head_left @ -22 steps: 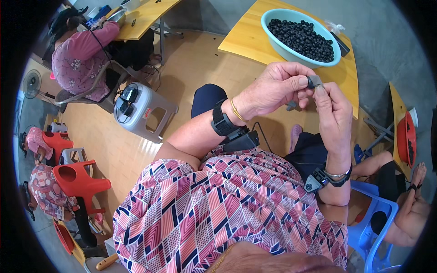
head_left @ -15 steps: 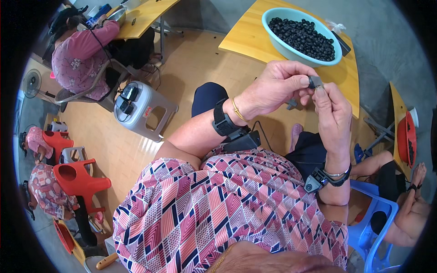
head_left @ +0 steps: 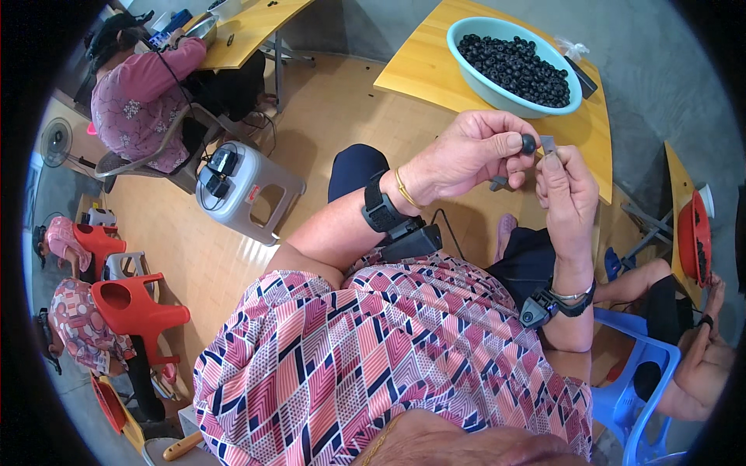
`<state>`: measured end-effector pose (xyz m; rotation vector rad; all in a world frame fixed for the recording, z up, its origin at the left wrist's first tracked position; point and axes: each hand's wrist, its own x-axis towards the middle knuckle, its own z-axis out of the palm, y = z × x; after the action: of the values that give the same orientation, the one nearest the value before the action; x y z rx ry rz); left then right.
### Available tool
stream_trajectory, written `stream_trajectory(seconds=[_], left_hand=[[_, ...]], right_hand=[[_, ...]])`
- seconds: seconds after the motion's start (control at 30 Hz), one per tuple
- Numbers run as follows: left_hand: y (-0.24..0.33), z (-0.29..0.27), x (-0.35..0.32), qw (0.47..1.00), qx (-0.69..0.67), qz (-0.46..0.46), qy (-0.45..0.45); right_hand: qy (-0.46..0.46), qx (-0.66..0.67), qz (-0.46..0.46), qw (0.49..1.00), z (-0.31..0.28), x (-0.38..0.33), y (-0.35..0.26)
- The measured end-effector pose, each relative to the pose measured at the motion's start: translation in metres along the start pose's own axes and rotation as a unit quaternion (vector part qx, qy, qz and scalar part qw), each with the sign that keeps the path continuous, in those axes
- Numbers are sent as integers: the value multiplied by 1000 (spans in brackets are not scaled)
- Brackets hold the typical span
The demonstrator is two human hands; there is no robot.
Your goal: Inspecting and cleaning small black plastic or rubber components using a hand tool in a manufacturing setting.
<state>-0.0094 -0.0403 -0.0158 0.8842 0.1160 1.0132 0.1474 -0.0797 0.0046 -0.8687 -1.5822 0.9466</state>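
Observation:
Between the thumb and fingers of my left hand (head_left: pixel 483 147) is a small round black rubber-like piece (head_left: pixel 528 144). My right hand (head_left: pixel 566 182) pinches a small flat grey metal blade (head_left: pixel 548 143), its end standing up beyond my thumb. A narrow gap separates the blade from the black piece. Both hands are raised in front of the near edge of a yellow wooden table (head_left: pixel 420 58). On that table stands a pale blue basin (head_left: pixel 486 91) with a heap of similar small black pieces (head_left: pixel 513 70).
Behind the basin lie a dark box-like object (head_left: pixel 583 76) and a clear plastic bag (head_left: pixel 573 46). A grey stool (head_left: pixel 252 190) with black devices stands to the left. Co-workers sit at the far left and right, by red stools (head_left: pixel 136 307) and a blue chair (head_left: pixel 641 365).
My hands have drawn slightly apart, so the blade and the black piece now show separately. The black piece has turned in my left fingers.

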Motion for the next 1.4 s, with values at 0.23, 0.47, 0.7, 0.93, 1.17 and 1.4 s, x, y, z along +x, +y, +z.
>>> stream_trajectory(seconds=[0.23, 0.47, 0.7, 0.93, 1.17, 1.4], left_hand=[[1, -3, -3, 999, 34, 5, -19], [1, -2, -3, 993, 113, 29, -13], [4, -1, -2, 990, 140, 30, 1], [5, -2, -2, 985, 164, 36, 30], [4, -6, 0, 1000, 19, -1, 15], [3, -2, 0, 999, 10, -40, -17]], right_hand=[[-3, -5, 1, 1000, 8, 2, -18], [-1, -42, 1, 999, 7, 2, -13], [0, -87, -11, 996, 9, 0, -14], [-19, -158, -32, 987, 14, -1, -11], [70, -90, -43, 993, 1, -1, 1], [1, -149, -136, 979, -3, 12, -6]])
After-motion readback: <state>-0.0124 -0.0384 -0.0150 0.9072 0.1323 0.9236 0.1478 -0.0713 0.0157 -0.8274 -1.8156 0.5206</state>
